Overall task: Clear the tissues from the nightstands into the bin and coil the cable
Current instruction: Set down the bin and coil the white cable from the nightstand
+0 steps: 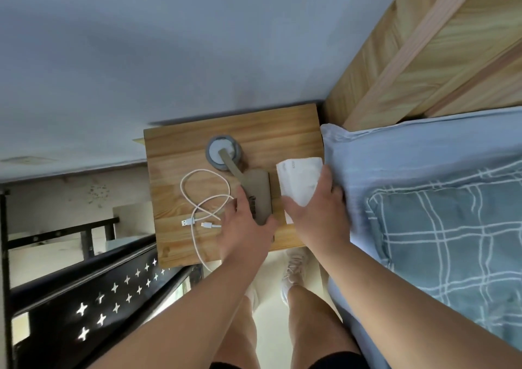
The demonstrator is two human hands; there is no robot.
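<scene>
A wooden nightstand stands below me against the wall. A white tissue lies on its right side. My right hand rests on the tissue's near part, fingers spread over it. A white cable lies in loose loops on the left side, both plugs near the front, one end trailing over the front edge. My left hand hovers beside the cable's loops, fingers apart, over the flat head of a grey desk lamp.
A bed with a pale blue sheet and a checked blue pillow lies right of the nightstand. A wooden headboard rises behind it. A black metal frame with star cut-outs stands at the lower left.
</scene>
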